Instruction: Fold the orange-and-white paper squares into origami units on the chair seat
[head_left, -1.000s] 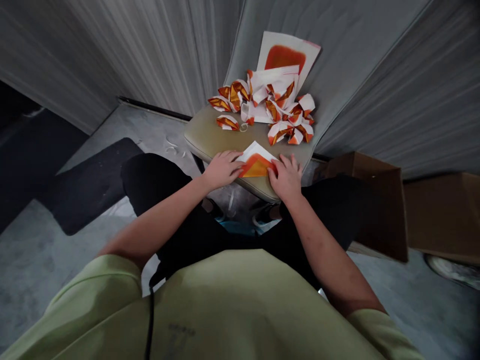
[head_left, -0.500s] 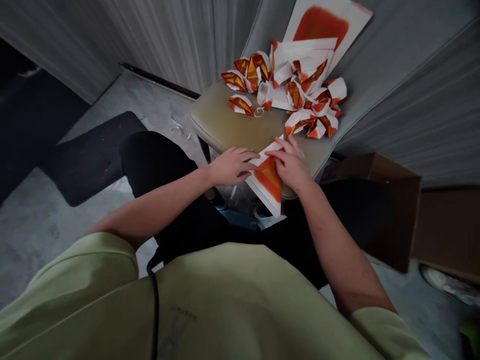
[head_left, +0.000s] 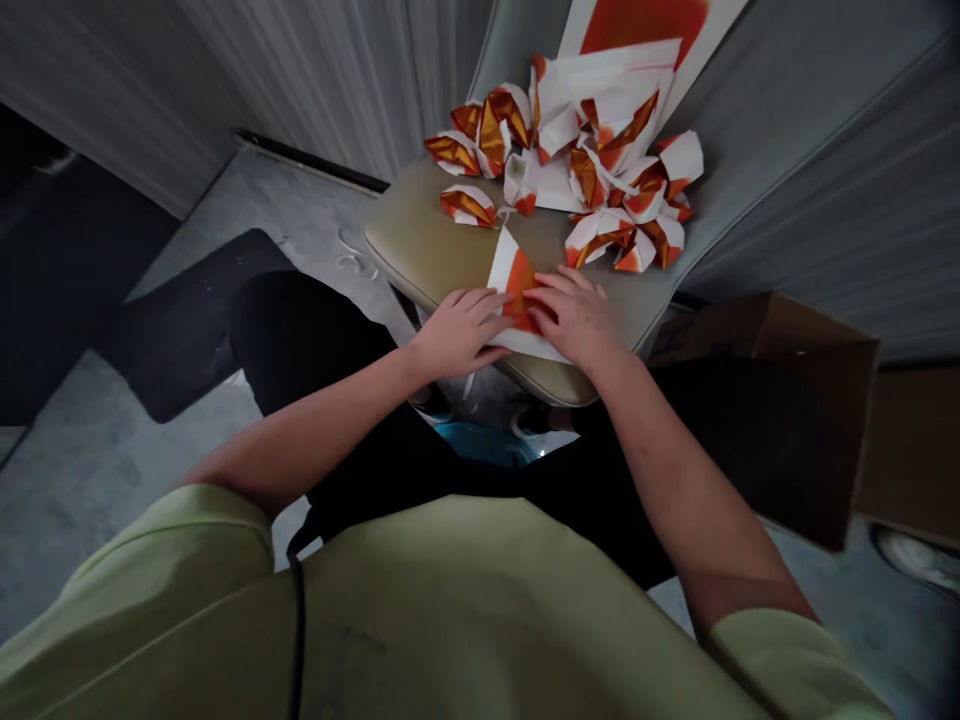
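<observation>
Left hand (head_left: 457, 330) flat, fingers stretched out, pressing the near-left part of the paper (head_left: 510, 268). Right hand (head_left: 576, 318) flat too, fingers close together over the orange middle. Neither grips; both just press down.

Paper lies at the near edge of the seat (head_left: 416, 235), white-and-orange tip pointing far, its near part under my palms, close to the seat's lip. Just far of the tip: one folded piece (head_left: 466, 205), apart from the rest. Far right on the seat: pile (head_left: 607, 190) of folded orange-white pieces. Behind the pile, flat sheets (head_left: 637, 25) lean up the grey wall (head_left: 787, 150). Box (head_left: 795, 400) on the floor right, dark mat (head_left: 187, 320) on the floor left.

Risks, my judgement:
- The paper sits near the lip, so an uneven push could slide it off the seat.
- The seat looks padded, so a crease may come out soft or crooked.
- If one hand lifts, the layers could skew.
- A reach far could knock the lone piece or the pile.
</observation>
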